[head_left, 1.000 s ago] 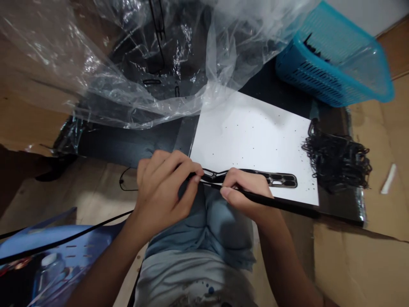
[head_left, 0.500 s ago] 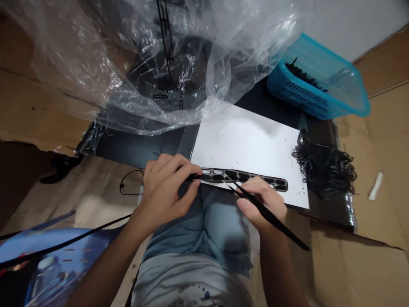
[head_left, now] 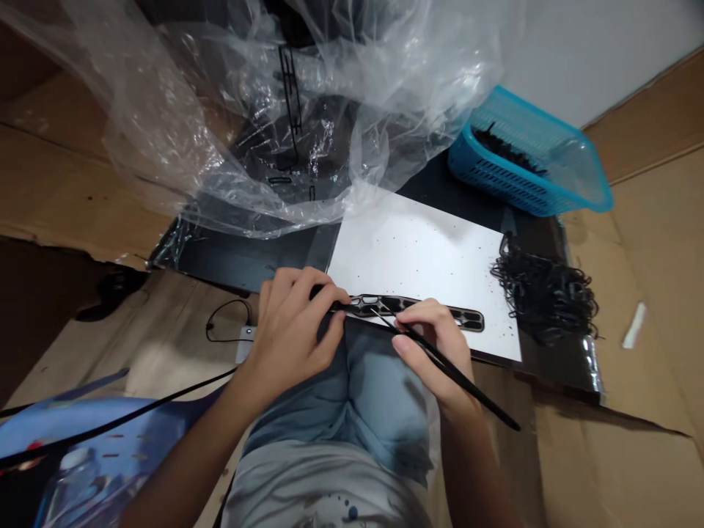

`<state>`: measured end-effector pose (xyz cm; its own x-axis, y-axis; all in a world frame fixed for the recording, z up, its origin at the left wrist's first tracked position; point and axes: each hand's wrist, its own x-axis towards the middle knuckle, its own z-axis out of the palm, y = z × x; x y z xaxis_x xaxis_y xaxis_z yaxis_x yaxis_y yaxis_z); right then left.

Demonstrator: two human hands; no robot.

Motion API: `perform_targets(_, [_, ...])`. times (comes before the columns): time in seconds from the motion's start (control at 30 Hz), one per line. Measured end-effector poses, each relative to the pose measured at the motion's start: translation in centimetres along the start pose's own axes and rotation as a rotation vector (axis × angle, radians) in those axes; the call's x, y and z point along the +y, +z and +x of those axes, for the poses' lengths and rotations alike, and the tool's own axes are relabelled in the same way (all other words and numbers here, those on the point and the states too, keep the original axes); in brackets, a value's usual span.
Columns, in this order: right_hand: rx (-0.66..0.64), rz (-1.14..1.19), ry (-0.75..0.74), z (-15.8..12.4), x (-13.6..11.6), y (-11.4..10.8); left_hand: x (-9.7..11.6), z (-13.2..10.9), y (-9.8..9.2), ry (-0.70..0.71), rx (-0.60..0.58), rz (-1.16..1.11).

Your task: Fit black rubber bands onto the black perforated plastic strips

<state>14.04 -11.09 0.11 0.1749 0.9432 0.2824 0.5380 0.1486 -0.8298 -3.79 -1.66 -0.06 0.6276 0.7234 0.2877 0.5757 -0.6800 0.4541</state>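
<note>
A long, narrow black strip (head_left: 407, 303) is above the near edge of the white sheet (head_left: 418, 253), which lies on the dark worktop (head_left: 231, 257). The strip has a rounded right end, a thin border of paler brownish grey, and two rows of small rounded cells. Most of the cells look dark, but a few, mainly near its left part, let light show through. At the near left corner of the sheet, the left hand (head_left: 297, 315) pinches the left end of the strip between thumb and fingers. Over the near edge of the sheet, the right hand (head_left: 437, 345) is closed around black tweezers (head_left: 478, 392), whose pale tips stand slightly apart at the strip; I cannot tell if they grip anything. Just beside the right edge of the sheet lies a tangled black heap (head_left: 544, 293).
</note>
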Motion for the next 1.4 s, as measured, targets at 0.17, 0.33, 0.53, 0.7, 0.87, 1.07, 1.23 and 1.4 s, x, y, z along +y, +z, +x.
perform_targets(0.17, [0.091,0.083,-0.042,-0.3,-0.3,1.2,0.3,-0.2,-0.3,0.013,0.037,-0.101])
perform_targets(0.33, [0.097,0.065,-0.053,-0.1,-0.7,1.3,0.2,-0.5,-0.4,0.072,0.104,-0.185])
perform_targets(0.53, [0.177,-0.26,-0.347,1.5,-1.1,2.5,0.4,-0.5,0.0,0.056,0.113,-0.342])
perform_targets(0.7, [0.238,-0.282,-0.378,1.8,-0.4,3.5,0.8,-0.5,0.3,0.038,0.08,-0.474])
perform_targets(0.87, [0.176,-0.25,-0.353,1.9,0.4,3.3,1.2,-0.5,0.5,0.012,0.053,-0.536])
perform_targets(1.07, [0.294,-0.247,-0.388,1.6,0.4,3.4,1.9,-1.1,-0.2,-0.175,-0.014,-0.494])
perform_targets(1.23, [0.353,-0.23,-0.483,1.0,0.4,3.4,2.5,-1.3,-1.4,-0.355,-0.283,-0.78])
perform_targets(1.4, [0.371,-0.191,-0.478,0.4,0.4,3.3,3.1,-0.8,-1.1,-0.502,-0.295,-1.134])
